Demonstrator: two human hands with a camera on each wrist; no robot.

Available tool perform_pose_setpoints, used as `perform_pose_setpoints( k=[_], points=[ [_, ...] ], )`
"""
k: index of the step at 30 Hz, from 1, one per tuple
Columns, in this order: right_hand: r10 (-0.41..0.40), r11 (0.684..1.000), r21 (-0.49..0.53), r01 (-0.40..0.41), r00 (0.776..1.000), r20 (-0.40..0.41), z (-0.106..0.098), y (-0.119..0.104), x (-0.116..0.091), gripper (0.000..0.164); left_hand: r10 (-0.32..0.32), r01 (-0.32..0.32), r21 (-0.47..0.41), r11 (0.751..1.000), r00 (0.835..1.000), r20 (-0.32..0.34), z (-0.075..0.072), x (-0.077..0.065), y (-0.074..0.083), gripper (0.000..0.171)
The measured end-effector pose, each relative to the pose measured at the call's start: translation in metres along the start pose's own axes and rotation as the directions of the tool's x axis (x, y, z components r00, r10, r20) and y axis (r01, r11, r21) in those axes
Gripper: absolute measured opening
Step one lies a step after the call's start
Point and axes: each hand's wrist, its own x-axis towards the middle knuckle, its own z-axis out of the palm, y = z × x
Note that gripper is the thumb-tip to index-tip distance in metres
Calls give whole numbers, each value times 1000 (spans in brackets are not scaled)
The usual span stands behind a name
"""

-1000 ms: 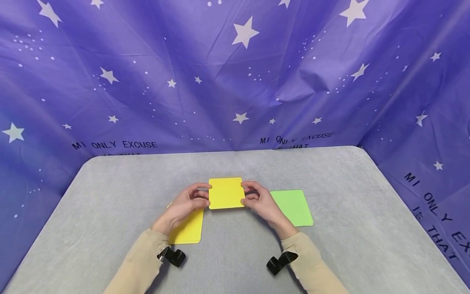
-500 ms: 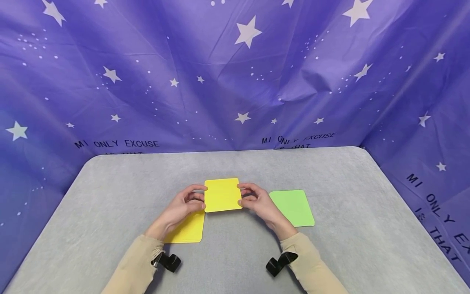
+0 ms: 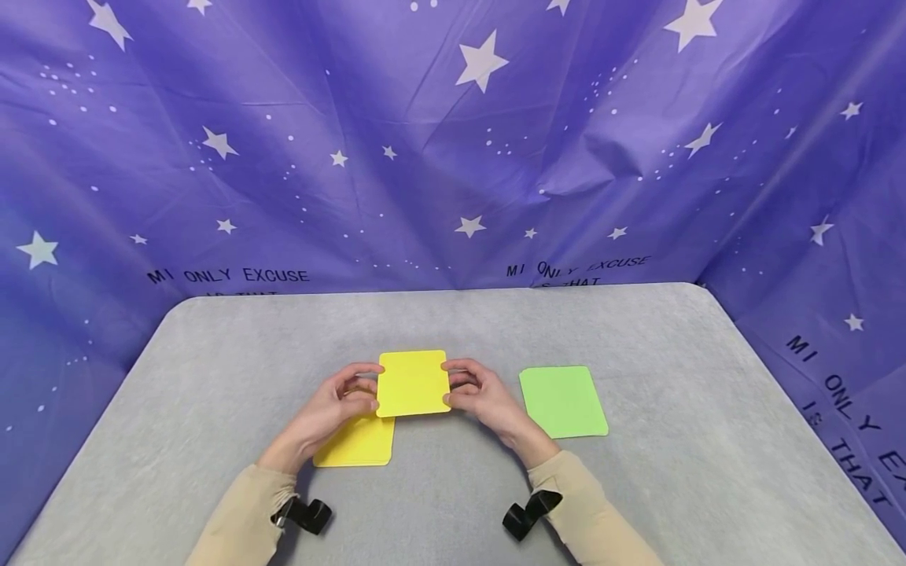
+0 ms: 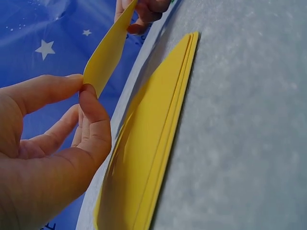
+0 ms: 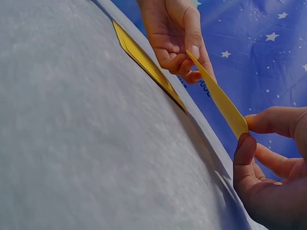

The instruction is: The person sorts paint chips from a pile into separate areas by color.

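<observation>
Both hands, left hand [image 3: 338,402] and right hand [image 3: 478,395], pinch the yellow card [image 3: 414,384], now carried leftward over the yellow stack [image 3: 356,443] beneath.

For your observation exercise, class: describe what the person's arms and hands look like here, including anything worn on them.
Both hands, the left hand and the right hand, are bare, without gloves. Each arm wears a long beige sleeve reaching to the wrist. A black strap hangs at the left wrist, and another black strap at the right.
</observation>
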Motion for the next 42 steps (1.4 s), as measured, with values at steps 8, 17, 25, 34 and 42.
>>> perform_pose_setpoints(
  k=[8,17,25,34,42],
  points=[
    [9,1000,-17,-8,1000,9,11,1,2,49,3,-3,18,1000,1000,-10,-9,-8,-1,57],
    [-15,999,-35,16,1000,27,20,1,1,49,-18,20,65,998,999,-27,-18,-17,-2,57],
    [-66,989,-129,74,996,61,33,1,-3,49,-27,31,92,995,999,-35,-25,-32,-3,59],
    [-130,948,-280,153,986,100,49,4,-4,46,-20,21,127,992,1000,-7,-40,-47,-6,59],
    [-110,897,-415,152,986,122,63,3,-3,42,-12,9,161,987,1000,21,-54,-56,-11,56]
  ],
)
